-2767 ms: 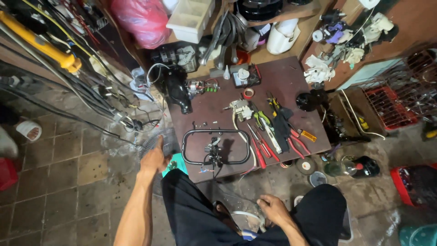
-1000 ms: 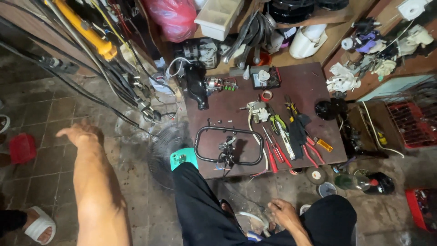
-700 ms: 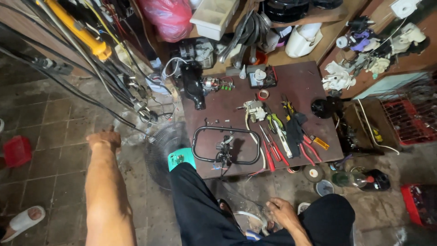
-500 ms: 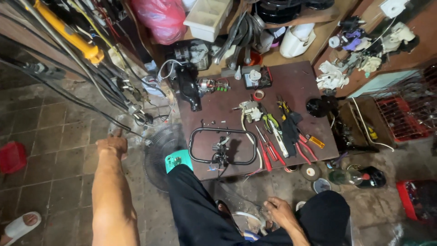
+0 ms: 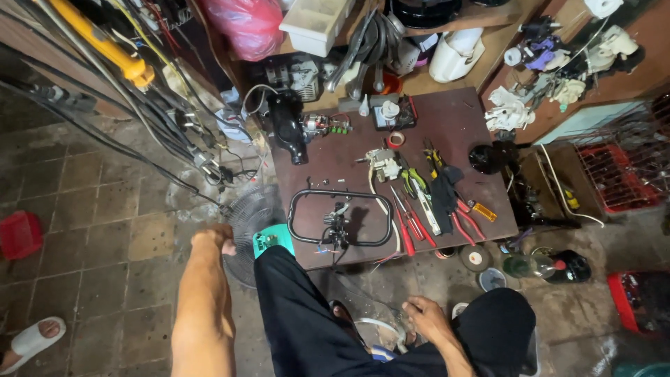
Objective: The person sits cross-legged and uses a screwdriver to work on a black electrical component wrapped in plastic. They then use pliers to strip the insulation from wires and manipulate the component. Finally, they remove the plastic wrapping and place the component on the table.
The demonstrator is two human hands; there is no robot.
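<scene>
Wire fan guard (image 5: 252, 222) on floor at bench's (image 5: 460, 126) 8 o'clock; left hand (image 5: 215, 239) has swung in from far left, now closed on guard rim. Right hand (image 5: 427, 320) low at 5 o'clock on white hoop (image 5: 380, 326), grip unclear

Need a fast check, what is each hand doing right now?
Left hand: closed on the fan grille.
Right hand: resting open by the knee, holding nothing visible.
</scene>
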